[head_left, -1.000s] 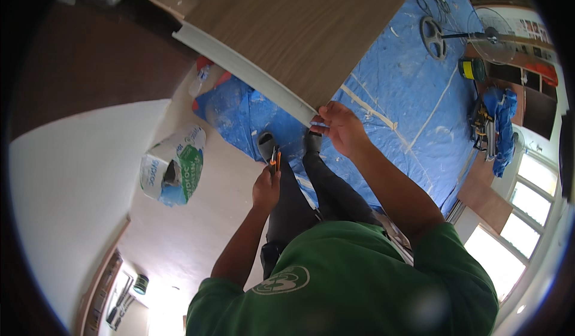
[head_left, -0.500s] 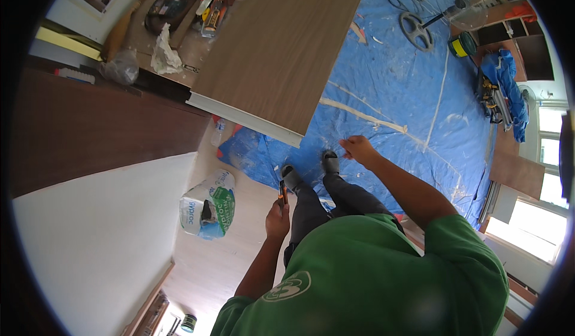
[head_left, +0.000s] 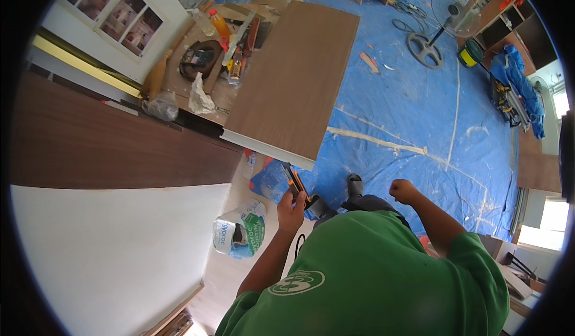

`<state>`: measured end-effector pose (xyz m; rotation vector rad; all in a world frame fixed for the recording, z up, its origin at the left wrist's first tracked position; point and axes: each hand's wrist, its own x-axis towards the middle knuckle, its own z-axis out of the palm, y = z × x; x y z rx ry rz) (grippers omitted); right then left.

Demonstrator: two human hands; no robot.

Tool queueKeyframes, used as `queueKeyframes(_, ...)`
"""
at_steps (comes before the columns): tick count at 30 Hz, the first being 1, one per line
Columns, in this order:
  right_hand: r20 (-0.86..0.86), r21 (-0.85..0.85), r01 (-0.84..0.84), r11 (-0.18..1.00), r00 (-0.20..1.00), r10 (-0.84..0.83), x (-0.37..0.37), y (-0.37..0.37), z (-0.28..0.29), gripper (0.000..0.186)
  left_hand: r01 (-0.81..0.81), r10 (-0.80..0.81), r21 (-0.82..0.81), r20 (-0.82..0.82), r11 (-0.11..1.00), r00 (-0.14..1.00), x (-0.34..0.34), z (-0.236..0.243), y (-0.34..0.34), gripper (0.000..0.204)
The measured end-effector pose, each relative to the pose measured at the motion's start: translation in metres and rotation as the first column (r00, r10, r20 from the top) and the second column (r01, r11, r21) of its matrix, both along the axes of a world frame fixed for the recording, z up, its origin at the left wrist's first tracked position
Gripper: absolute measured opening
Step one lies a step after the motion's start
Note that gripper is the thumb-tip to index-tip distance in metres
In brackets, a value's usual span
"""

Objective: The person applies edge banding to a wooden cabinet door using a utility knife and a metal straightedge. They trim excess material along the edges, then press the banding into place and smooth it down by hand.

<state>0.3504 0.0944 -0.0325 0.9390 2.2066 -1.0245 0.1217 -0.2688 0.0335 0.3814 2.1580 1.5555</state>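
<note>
From my seat far from the room, I have the left grip [head_left: 291, 212] clamped on a slim black-and-orange hand tool [head_left: 297, 183], too small here for me to tell its exact kind. The tool slants upward, its far end just by the pale edge [head_left: 268, 149] of a brown wood-grain panel [head_left: 293, 81]; I can't tell whether they touch. My right grip [head_left: 405, 191] is a fist, fingers curled together, over the blue floor sheet [head_left: 395, 174], well apart from the panel. The panel lies across the worktop [head_left: 178, 89], its near end jutting out past it. Left of it up there I see crumpled white paper [head_left: 201, 95], a clear plastic bag [head_left: 162, 106] and a bottle of orange liquid [head_left: 218, 23]. A white-and-green sack [head_left: 241, 231] stands on the floor by the white wall [head_left: 114, 246], left of my left forearm. Off to the right, a pedestal fan [head_left: 424, 50] stands on the sheet, near a dark bucket [head_left: 471, 53] with a yellow patch.
</note>
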Motion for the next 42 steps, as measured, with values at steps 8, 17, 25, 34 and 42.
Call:
queueKeyframes(8, 0.153, 0.17, -0.176, 0.97, 0.977, 0.151, 0.099, 0.119, -0.111, 0.021, -0.207, 0.206, 0.008, 0.05, 0.978, 0.977, -0.043, 0.016, 0.062, 0.027)
queueKeyframes(17, 0.28, -0.227, 0.441, 0.868, 0.883, -0.376, 0.071, 0.206, -0.121, 0.014, -0.422, 0.427, -0.145, 0.008, 0.895, 0.904, -0.058, 0.001, 0.142, 0.03)
queueKeyframes(25, 0.224, -0.12, 0.476, 0.871, 0.868, -0.443, -0.002, 0.393, -0.086, 0.008, -0.69, 0.693, -0.226, -0.082, 0.687, 0.717, -0.107, 0.021, 0.21, 0.033)
queueKeyframes(34, 0.061, -0.131, 0.513, 0.848, 0.858, -0.51, -0.111, 0.488, -0.065, 0.006, -0.829, 0.644, -0.257, -0.53, 0.497, 0.551, -0.248, 0.024, 0.157, 0.03)
queueKeyframes(42, -0.128, -0.178, -0.096, 0.979, 0.989, 0.074, -0.087, 0.466, -0.08, 0.014, -0.706, 0.556, -0.435, -0.435, 0.559, 0.709, -0.377, 0.005, 0.103, 0.039)
